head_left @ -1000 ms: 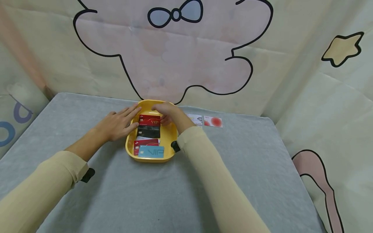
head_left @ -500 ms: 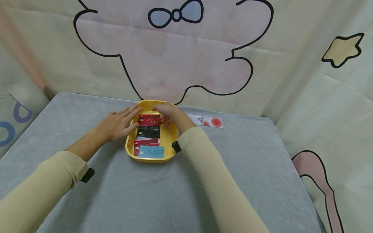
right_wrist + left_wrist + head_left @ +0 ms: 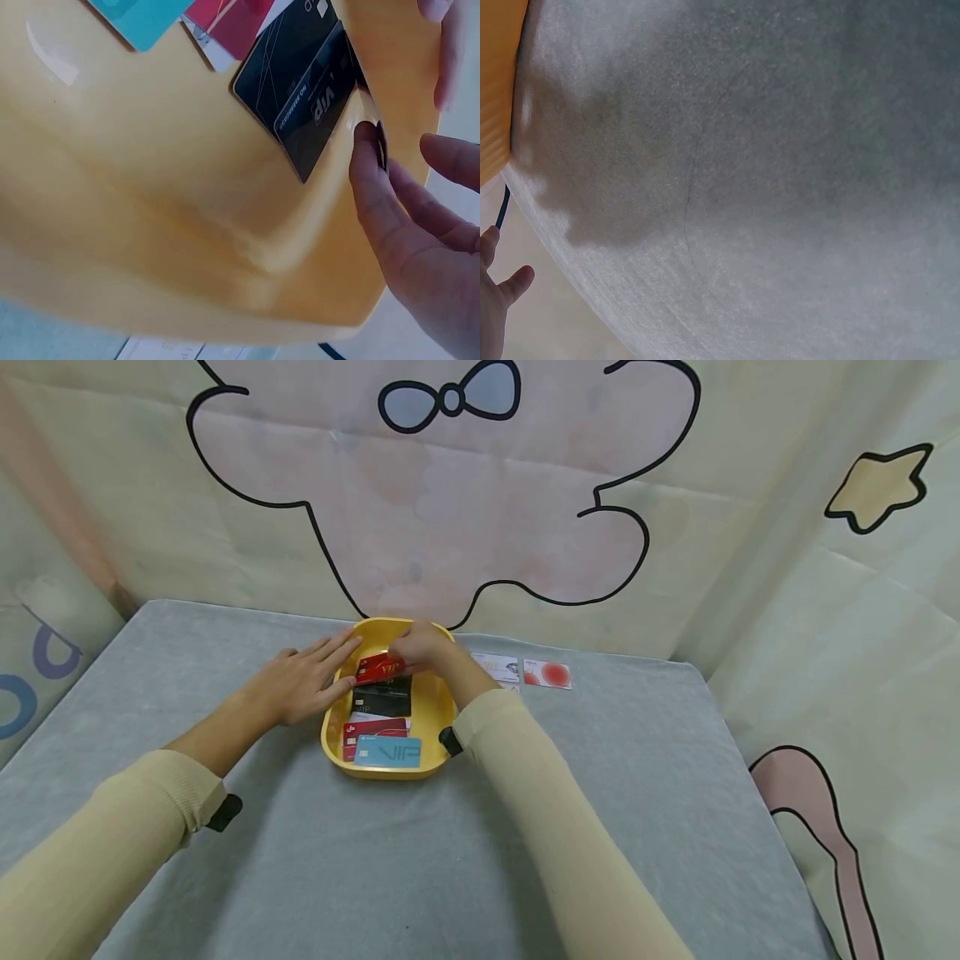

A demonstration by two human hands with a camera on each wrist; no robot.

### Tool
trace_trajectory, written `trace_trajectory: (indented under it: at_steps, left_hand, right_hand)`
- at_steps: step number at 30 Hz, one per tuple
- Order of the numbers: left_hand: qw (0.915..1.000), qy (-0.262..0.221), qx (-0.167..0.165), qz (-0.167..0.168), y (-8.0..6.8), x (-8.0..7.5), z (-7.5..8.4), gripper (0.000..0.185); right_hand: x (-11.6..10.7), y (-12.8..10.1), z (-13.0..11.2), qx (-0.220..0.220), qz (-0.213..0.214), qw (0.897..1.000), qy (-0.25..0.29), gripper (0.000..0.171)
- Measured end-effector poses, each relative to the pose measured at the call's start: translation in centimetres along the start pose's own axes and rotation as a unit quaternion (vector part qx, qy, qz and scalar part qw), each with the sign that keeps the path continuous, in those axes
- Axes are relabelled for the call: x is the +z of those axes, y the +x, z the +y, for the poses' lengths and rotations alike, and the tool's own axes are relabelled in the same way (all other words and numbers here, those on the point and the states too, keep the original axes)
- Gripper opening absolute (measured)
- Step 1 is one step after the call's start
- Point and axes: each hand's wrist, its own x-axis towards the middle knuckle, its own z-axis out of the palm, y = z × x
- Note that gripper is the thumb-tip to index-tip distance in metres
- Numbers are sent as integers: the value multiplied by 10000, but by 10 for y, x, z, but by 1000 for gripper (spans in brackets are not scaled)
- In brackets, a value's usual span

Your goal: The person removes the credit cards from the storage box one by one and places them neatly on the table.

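Observation:
My right hand [image 3: 431, 653] reaches into a yellow tray [image 3: 437, 722] and pinches the right end of a red VIP card [image 3: 378, 668]. That card is tilted, its right end raised; the right wrist view catches it nearly edge-on between the fingers [image 3: 375, 195]. Along the tray's left rim rests my left hand [image 3: 300, 685], its fingers extended. Below the held card lie black VIP cards [image 3: 322, 105], overlapping. Nearer the front are another red card [image 3: 367, 732], partly covering a white one, and a light blue VIP card [image 3: 387, 752].
Right of the tray, a white card [image 3: 497, 667] and a card with a red circle [image 3: 547, 674] lie on the grey tablecloth [image 3: 600, 760]. Another card is mostly hidden by the right forearm. A printed curtain [image 3: 540, 527] hangs behind the table's back edge.
My right hand has come down and leftward onto the top red card, which is now pinched and tilted with its right end up. The left hand and tray stay put.

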Motion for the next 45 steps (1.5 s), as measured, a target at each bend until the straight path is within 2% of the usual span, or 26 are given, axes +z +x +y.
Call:
trace_trajectory:
  at_steps: [3, 6, 11, 21, 26, 38, 45]
  left_hand:
    - [10000, 4, 17, -3, 0, -1, 1, 71]
    - [10000, 4, 29, 13, 0, -1, 1, 71]
    - [10000, 16, 50, 8, 0, -1, 1, 70]
    - [9999, 48, 49, -91, -1, -2, 1, 71]
    - [10000, 16, 48, -66, 0, 0, 1, 72]
    - [10000, -14, 8, -52, 0, 0, -1, 73]
    - [10000, -61, -29, -4, -2, 0, 1, 74]
  right_hand:
    - [1, -3, -1, -229, -30, 9996, 171, 18]
    - [0, -5, -2, -346, -88, 9990, 272, 22]
    - [-3, -5, -2, -436, -167, 9988, 136, 27]
    - [-11, -9, -3, -486, -16, 9988, -68, 25]
    - [-17, -10, 0, -623, -84, 9977, -260, 22]
    - [-47, -31, -2, -1242, -723, 9858, -865, 22]
    - [-73, -47, 7, -1375, -640, 9822, -1112, 22]
